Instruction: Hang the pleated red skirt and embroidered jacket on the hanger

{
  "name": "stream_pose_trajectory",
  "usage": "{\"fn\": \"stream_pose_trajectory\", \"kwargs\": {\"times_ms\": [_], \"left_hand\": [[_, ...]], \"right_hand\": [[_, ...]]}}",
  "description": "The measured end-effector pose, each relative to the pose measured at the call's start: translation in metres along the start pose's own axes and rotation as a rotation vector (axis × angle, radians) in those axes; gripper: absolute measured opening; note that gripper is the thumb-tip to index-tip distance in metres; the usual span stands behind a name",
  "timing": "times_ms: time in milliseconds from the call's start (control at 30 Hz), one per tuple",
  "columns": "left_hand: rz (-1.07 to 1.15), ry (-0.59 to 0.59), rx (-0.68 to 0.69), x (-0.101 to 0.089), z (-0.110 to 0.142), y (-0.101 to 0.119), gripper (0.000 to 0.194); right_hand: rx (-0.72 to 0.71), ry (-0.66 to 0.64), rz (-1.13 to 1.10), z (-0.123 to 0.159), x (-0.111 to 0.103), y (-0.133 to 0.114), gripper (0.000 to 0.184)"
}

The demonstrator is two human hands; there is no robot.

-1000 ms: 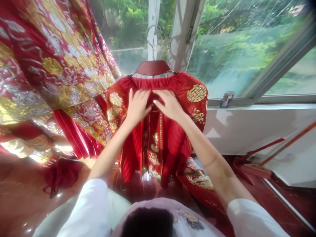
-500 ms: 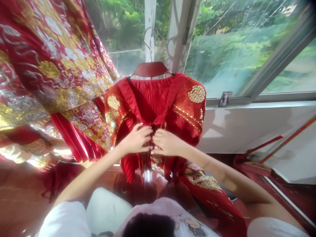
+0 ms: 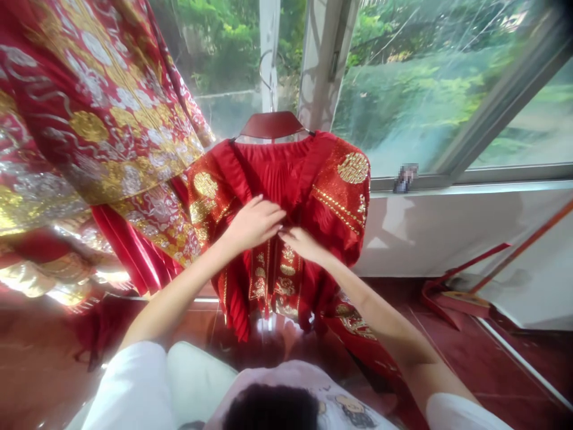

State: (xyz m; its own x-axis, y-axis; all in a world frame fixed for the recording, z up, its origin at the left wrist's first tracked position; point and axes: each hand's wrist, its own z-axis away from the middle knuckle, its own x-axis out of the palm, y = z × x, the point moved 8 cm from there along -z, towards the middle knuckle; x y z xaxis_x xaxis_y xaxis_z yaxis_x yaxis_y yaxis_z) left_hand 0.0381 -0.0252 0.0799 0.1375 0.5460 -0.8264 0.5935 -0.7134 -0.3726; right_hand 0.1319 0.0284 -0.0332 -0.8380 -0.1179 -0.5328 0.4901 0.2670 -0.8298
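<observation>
A red garment (image 3: 335, 191) with gold embroidery hangs on a dark red hanger (image 3: 271, 125) in front of the window. My left hand (image 3: 253, 224) lies on the garment's front at its middle, fingers curled into the cloth. My right hand (image 3: 302, 243) pinches the front edge right beside it, just under the left hand's fingertips. Below the hands hangs a gold-patterned centre panel (image 3: 273, 280). Both forearms reach up from the bottom of the view.
A larger red and gold robe (image 3: 89, 131) hangs at the left, touching the garment. The window (image 3: 425, 89) and its white sill (image 3: 470, 188) lie behind. A red stand with orange rods (image 3: 465, 292) rests on the red floor at right.
Both hands slid down the garment's front from the neckline, then came back up a little. The front now hangs open in a V above them, and the centre panel shows below.
</observation>
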Motion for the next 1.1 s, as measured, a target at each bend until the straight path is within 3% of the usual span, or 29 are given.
{"fn": "stream_pose_trajectory", "kwargs": {"times_ms": [67,133,233,467,667,800,967,1100], "left_hand": [[-0.072,-0.062,-0.117,0.019,-0.013,-0.010,0.024],[-0.070,-0.197,-0.203,0.042,-0.019,-0.019,0.019],[0.060,-0.272,-0.177,0.054,-0.017,-0.023,0.020],[0.228,-0.245,-0.082,0.041,-0.001,-0.020,0.025],[0.271,-0.233,-0.110,0.037,0.004,-0.019,0.028],[0.253,-0.225,-0.118,0.033,0.003,-0.016,0.028],[0.125,-0.198,-0.144,0.033,0.002,-0.012,0.027],[0.058,-0.028,-0.213,0.018,0.017,-0.020,0.043]], "right_hand": [[-0.024,0.157,-0.071,-0.009,-0.001,0.000,0.014],[-0.026,0.245,-0.079,-0.013,0.000,-0.001,0.015],[-0.033,0.308,-0.116,-0.012,0.002,-0.006,0.016],[0.093,0.430,0.225,0.014,-0.004,-0.031,0.022],[0.035,0.401,-0.288,0.019,0.011,-0.028,0.024],[0.037,0.428,-0.346,0.020,0.009,-0.028,0.024],[0.048,0.410,-0.083,0.015,0.008,-0.022,0.027],[0.157,0.249,0.167,0.023,0.045,0.020,0.029]]}}
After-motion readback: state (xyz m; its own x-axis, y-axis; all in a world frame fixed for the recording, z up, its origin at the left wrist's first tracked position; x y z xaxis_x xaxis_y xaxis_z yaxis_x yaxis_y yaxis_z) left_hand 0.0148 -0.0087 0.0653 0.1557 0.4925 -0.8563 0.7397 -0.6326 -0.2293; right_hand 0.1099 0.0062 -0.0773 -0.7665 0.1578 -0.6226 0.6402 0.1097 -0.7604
